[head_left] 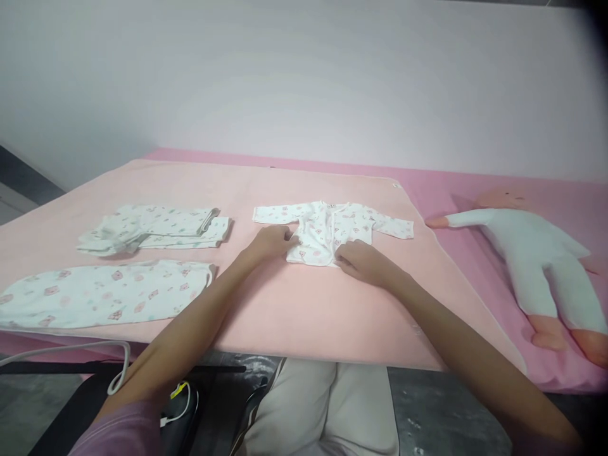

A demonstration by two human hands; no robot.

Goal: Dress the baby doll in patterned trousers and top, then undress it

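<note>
A small white baby jacket [314, 237] with a pinkish print lies spread on the pink cloth, both sleeves stretched out to the sides. Its front opening runs down the middle. My left hand [272, 244] is closed at the jacket's left side edge, thumb and fingers pinching the fabric. Near the bottom hem, beside the front opening, my right hand [365, 261] has its fingers curled onto the jacket. The fingertips of this hand are partly hidden.
Folded pale printed clothes [156, 229] lie on the left, with another printed baby garment [102, 292] in front of them. A doll in white clothing [532, 253] lies at the right. The pink cloth [304, 310] covers the table. A white cable [124, 370] hangs by my left forearm.
</note>
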